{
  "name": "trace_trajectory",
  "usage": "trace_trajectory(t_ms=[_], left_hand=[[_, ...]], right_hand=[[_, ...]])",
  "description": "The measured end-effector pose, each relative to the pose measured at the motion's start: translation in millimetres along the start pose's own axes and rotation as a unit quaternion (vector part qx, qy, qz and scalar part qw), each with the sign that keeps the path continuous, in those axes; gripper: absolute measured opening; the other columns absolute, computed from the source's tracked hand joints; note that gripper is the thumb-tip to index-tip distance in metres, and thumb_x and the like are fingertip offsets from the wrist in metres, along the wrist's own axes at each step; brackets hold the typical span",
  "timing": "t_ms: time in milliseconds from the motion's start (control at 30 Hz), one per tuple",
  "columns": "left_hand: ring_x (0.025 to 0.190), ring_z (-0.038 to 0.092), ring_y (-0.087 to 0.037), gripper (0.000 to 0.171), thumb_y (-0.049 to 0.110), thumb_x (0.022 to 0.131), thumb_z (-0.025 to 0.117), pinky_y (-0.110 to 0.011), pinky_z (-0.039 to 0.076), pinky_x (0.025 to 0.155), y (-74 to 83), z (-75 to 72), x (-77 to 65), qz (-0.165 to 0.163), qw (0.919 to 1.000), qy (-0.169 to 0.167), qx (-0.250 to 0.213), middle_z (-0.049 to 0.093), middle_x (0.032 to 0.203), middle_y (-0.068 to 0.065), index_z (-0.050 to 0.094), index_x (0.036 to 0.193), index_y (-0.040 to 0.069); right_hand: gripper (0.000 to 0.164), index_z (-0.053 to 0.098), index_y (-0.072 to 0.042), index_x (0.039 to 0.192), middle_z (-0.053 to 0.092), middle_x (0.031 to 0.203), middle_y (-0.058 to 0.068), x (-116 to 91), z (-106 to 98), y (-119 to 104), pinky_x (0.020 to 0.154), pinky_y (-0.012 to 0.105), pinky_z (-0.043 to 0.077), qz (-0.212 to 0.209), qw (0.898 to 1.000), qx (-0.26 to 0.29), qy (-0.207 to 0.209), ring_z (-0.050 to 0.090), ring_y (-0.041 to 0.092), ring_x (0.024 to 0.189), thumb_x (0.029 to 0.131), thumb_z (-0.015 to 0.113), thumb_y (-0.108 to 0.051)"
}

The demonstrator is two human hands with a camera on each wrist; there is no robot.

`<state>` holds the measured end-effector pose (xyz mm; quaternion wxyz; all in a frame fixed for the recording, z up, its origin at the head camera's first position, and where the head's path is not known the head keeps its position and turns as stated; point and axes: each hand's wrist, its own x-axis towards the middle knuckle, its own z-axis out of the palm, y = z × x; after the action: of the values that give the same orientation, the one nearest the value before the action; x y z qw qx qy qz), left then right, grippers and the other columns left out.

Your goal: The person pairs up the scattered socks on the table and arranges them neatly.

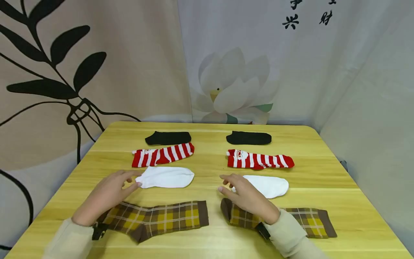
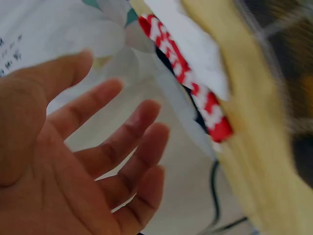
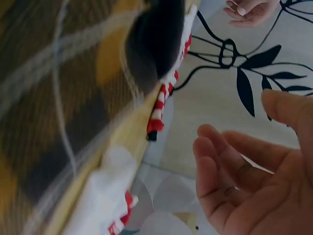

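Observation:
My left hand (image 1: 111,192) hovers by the cuff end of the left white sock (image 1: 166,177), overlapping its edge in the head view. The left wrist view shows that hand (image 2: 93,161) with parted, slightly bent fingers and nothing in the palm. Between the right white sock (image 1: 270,186) and the right plaid sock (image 1: 240,217), my right hand (image 1: 247,194) hangs in the air, hiding part of both. Its fingers (image 3: 239,166) are loosely bent and hold nothing. Under my left wrist, the left plaid sock (image 1: 171,217) lies flat, brown and yellow.
Farther back lie two red-and-white striped socks (image 1: 165,154), left and right, the right striped sock (image 1: 258,160) bearing a Santa face. Two black socks (image 1: 169,138) lie near the back edge of the wooden table (image 1: 213,248). A printed curtain (image 1: 145,64) hangs behind.

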<state>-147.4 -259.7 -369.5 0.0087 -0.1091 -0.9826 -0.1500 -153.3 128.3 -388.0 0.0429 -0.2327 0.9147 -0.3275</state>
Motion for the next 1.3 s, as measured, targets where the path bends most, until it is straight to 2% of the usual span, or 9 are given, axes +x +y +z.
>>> trace_trajectory(t_ms=[67, 200, 367, 533, 700, 867, 1067, 1233, 1300], left_hand=[[0.085, 0.062, -0.028, 0.038, 0.034, 0.090, 0.066, -0.039, 0.047, 0.060, -13.2, 3.3, -4.5, -0.010, 0.9993, -0.035, -0.014, 0.066, 0.103, -0.015, 0.063, 0.122, 0.013], [0.082, 0.061, -0.025, 0.036, 0.036, 0.088, 0.067, -0.039, 0.047, 0.060, -35.9, 8.9, -10.0, -0.030, 0.9944, -0.095, -0.034, 0.063, 0.100, -0.015, 0.063, 0.115, 0.012], [0.082, 0.058, -0.022, 0.031, 0.037, 0.085, 0.071, -0.036, 0.045, 0.062, -53.8, 17.3, -14.3, -0.046, 0.9882, -0.135, -0.056, 0.061, 0.098, -0.010, 0.065, 0.106, 0.015], [0.085, 0.056, -0.021, 0.024, 0.031, 0.082, 0.074, -0.036, 0.044, 0.064, -60.4, 20.3, -17.5, -0.040, 0.9874, -0.135, -0.073, 0.059, 0.097, -0.007, 0.066, 0.100, 0.018], [0.083, 0.053, -0.018, 0.016, 0.026, 0.081, 0.076, -0.034, 0.042, 0.066, -61.8, 21.4, -18.5, -0.027, 0.9897, -0.120, -0.072, 0.057, 0.091, -0.003, 0.064, 0.089, 0.019], [0.076, 0.045, -0.016, 0.016, 0.024, 0.081, 0.075, -0.032, 0.034, 0.065, -61.5, 23.8, -20.8, -0.019, 0.9913, -0.112, -0.066, 0.052, 0.084, 0.000, 0.060, 0.081, 0.019], [0.071, 0.043, -0.015, 0.021, 0.025, 0.081, 0.075, -0.034, 0.031, 0.065, -58.7, 21.7, -22.7, -0.021, 0.9909, -0.124, -0.048, 0.052, 0.078, 0.004, 0.055, 0.079, 0.018], [0.065, 0.044, -0.011, 0.019, 0.021, 0.084, 0.072, -0.030, 0.034, 0.063, -59.4, 18.3, -23.5, -0.023, 0.9875, -0.133, -0.081, 0.053, 0.072, 0.004, 0.054, 0.082, 0.015], [0.064, 0.044, -0.009, 0.017, 0.018, 0.086, 0.070, -0.026, 0.037, 0.059, -59.9, 17.5, -23.7, -0.010, 0.9851, -0.137, -0.104, 0.054, 0.073, 0.003, 0.054, 0.085, 0.013]], right_hand=[[0.045, 0.056, -0.002, 0.130, 0.063, 0.114, 0.009, 1, 7, -3, 0.083, 0.040, 0.048, -0.018, 1.000, -0.017, -0.018, 0.057, 0.021, 0.101, 0.097, 0.056, -0.033], [0.044, 0.057, -0.001, 0.129, 0.064, 0.116, 0.011, 6, 22, -10, 0.085, 0.039, 0.048, -0.049, 0.994, -0.088, -0.049, 0.057, 0.023, 0.102, 0.096, 0.058, -0.030], [0.046, 0.059, -0.006, 0.130, 0.065, 0.119, 0.008, 14, 39, -20, 0.080, 0.033, 0.040, -0.075, 0.979, -0.177, -0.068, 0.053, 0.022, 0.100, 0.094, 0.061, -0.033], [0.044, 0.062, -0.009, 0.127, 0.068, 0.109, 0.002, 19, 49, -29, 0.074, 0.029, 0.029, -0.085, 0.967, -0.229, -0.073, 0.046, 0.015, 0.087, 0.092, 0.063, -0.035], [0.025, 0.067, -0.015, 0.107, 0.063, 0.087, -0.005, 22, 52, -34, 0.071, 0.029, 0.023, -0.097, 0.961, -0.249, -0.075, 0.038, 0.012, 0.077, 0.088, 0.068, -0.032], [0.007, 0.071, -0.020, 0.088, 0.060, 0.079, -0.008, 21, 56, -37, 0.071, 0.029, 0.022, -0.111, 0.961, -0.246, -0.067, 0.039, 0.010, 0.073, 0.083, 0.074, -0.024], [0.003, 0.074, -0.023, 0.081, 0.063, 0.077, -0.010, 19, 61, -37, 0.071, 0.028, 0.022, -0.127, 0.957, -0.257, -0.037, 0.038, 0.008, 0.069, 0.081, 0.076, -0.021], [0.004, 0.074, -0.024, 0.083, 0.069, 0.079, -0.013, 16, 55, -40, 0.071, 0.028, 0.023, -0.124, 0.962, -0.242, -0.035, 0.041, 0.006, 0.068, 0.085, 0.073, -0.021], [0.004, 0.075, -0.024, 0.084, 0.070, 0.080, -0.014, 14, 50, -42, 0.071, 0.029, 0.023, -0.119, 0.964, -0.233, -0.041, 0.042, 0.005, 0.068, 0.086, 0.072, -0.022]])
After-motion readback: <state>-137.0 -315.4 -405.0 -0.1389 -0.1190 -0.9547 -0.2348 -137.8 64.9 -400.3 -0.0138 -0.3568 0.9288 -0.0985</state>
